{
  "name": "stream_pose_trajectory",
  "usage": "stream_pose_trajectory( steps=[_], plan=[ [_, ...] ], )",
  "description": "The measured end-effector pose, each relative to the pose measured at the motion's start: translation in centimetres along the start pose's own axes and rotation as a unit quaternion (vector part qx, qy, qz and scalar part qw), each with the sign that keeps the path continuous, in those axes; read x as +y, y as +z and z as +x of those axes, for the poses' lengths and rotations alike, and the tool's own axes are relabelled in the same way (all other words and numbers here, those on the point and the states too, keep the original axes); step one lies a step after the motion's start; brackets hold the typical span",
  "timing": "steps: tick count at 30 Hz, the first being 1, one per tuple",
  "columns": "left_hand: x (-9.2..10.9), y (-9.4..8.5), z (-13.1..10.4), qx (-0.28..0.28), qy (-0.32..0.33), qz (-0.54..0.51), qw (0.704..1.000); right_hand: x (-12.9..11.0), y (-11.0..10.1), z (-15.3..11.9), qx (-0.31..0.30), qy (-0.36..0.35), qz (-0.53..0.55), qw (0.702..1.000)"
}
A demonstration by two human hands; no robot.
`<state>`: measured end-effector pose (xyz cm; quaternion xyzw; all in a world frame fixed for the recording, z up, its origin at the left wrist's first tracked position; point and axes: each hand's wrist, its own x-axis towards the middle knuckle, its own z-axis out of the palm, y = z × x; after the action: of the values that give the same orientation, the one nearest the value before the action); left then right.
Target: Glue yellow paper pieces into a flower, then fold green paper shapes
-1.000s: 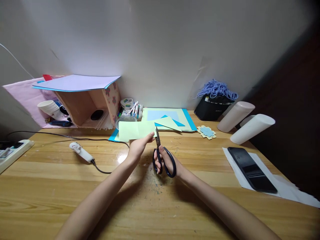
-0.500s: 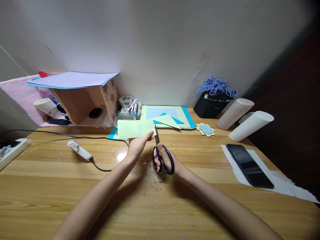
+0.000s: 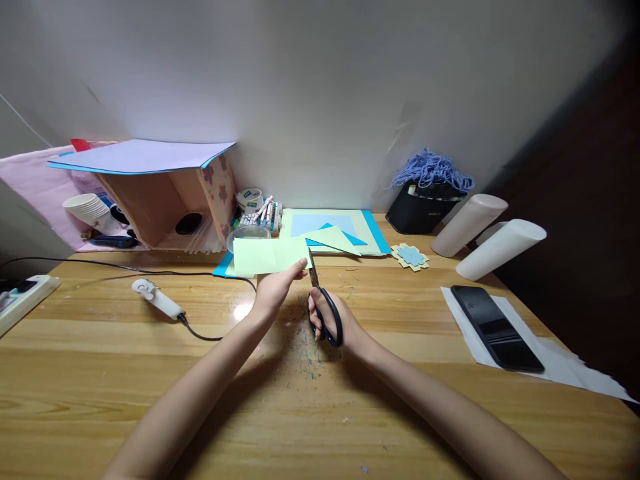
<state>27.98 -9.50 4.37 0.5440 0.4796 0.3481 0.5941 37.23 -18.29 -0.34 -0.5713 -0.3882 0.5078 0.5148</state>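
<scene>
My left hand [image 3: 278, 285] pinches a pale green sheet of paper [image 3: 260, 255] near its right end, thumb on top, and holds it above the table. In my right hand [image 3: 336, 317] is a pair of scissors [image 3: 332, 327] with black handles, my fingers through the loops. Their blades point up and away from me, at the paper's right edge beside my left thumb. Behind the hands lie stacked sheets of green and blue paper [image 3: 375, 230]. To their right is a layered paper flower [image 3: 411, 256], pale green with light blue on top.
A hot glue gun [image 3: 157, 299] with a black cord lies on the left, near a power strip [image 3: 27, 303]. An open box [image 3: 217, 193], markers [image 3: 267, 213] and a black yarn holder [image 3: 425, 208] stand behind. On the right are paper rolls [image 3: 503, 250] and a phone [image 3: 495, 328].
The scissors' handles have closed together a little at the paper's edge. My left hand and the paper have hardly moved. The whole view has shifted slightly.
</scene>
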Motion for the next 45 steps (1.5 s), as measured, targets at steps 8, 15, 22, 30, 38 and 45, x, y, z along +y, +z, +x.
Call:
stream_pose_trajectory(
  steps=[8,15,22,30,38,45],
  plan=[
    [0.01,0.01,-0.09,0.001,0.001,-0.004,1.0,-0.18,0.21,-0.23,0.018,0.004,0.005,1.0],
    [-0.36,-0.09,0.11,0.003,-0.036,0.039,0.999,0.45,-0.02,-0.06,-0.005,-0.016,-0.018,1.0],
    [-0.41,-0.04,0.06,-0.014,-0.056,0.07,0.996,0.17,-0.06,0.09,-0.012,-0.01,-0.017,1.0],
    [-0.18,-0.02,-0.07,-0.02,-0.036,0.037,0.998,0.12,0.02,0.01,0.012,-0.005,-0.011,1.0],
    [-0.37,0.03,0.06,-0.022,-0.036,0.022,0.999,0.12,0.06,-0.18,0.01,-0.002,-0.013,1.0],
    [-0.29,-0.07,0.01,-0.021,-0.056,0.044,0.997,0.15,-0.09,-0.07,0.008,-0.008,-0.021,1.0]
  ],
)
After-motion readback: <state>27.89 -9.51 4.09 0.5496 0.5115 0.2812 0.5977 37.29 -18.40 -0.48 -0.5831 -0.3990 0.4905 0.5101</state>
